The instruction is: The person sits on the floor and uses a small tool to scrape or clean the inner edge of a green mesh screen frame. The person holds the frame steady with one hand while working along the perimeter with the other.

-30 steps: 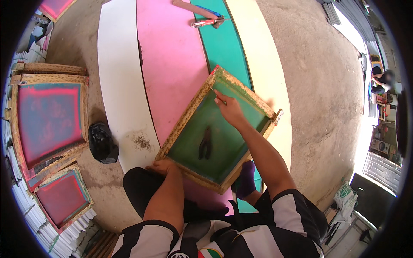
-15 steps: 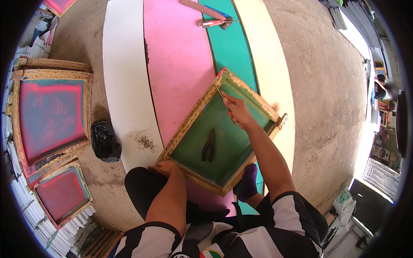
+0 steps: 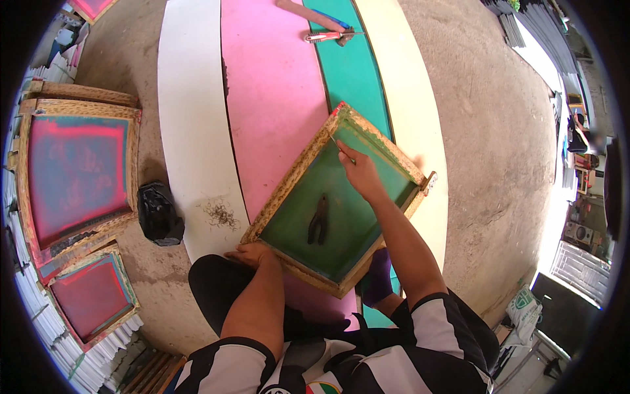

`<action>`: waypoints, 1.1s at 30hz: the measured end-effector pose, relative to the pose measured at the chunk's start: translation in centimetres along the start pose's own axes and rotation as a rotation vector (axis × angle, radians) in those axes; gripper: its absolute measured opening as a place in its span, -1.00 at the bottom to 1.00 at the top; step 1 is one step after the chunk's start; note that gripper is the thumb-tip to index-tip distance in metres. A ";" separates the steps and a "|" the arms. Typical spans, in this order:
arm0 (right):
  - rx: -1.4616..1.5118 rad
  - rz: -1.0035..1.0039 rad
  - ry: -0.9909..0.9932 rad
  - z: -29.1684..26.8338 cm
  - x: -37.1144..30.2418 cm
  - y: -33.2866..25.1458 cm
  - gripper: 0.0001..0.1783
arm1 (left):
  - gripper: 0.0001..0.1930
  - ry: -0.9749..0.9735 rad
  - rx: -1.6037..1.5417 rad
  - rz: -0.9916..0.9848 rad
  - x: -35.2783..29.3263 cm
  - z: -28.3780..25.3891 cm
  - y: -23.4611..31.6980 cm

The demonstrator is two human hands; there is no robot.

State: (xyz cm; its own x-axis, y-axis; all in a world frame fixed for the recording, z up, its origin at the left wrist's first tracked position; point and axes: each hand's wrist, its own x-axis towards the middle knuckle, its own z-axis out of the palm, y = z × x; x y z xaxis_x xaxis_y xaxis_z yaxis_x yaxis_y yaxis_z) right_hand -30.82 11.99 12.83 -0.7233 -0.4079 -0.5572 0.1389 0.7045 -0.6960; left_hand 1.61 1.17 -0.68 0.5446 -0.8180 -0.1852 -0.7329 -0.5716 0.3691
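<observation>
A wooden screen-printing frame (image 3: 289,183) with green mesh lies tilted across the coloured boards and close to my lap. My left hand (image 3: 252,254) is closed on its near left corner, some fingers hidden underneath. Over the mesh, my right hand (image 3: 359,172) is closed around a thin tool (image 3: 334,139) with a slender metal shaft. Its tip meets the inner edge of the frame near the red-marked far corner. Black-handled pliers (image 3: 318,220) rest on the mesh, below my right hand.
A hammer (image 3: 308,13) and a red-handled tool (image 3: 321,37) lie at the boards' far end. Small dark scraps (image 3: 220,214) are scattered on the white board (image 3: 190,118). Beside it stands a black bag (image 3: 159,213). More printing frames (image 3: 79,107) lean at left.
My right hand has turned slightly, so the tool's rear end now shows beside the fingers. The tip stays at about the same spot; the frame and left hand hardly move.
</observation>
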 end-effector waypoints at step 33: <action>-0.008 -0.304 0.032 0.7 1.6 5.0 -0.53 | -0.44 0.042 -0.074 -0.021 -1.1 0.1 1.3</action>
State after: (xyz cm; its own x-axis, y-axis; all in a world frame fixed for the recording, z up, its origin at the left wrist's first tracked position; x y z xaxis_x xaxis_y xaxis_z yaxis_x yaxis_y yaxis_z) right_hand -30.81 14.45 8.18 -0.7516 -0.5826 -0.3092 -0.0925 0.5572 -0.8252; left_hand -0.02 1.36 -0.10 0.5771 -0.8017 -0.1554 -0.6902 -0.5806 0.4320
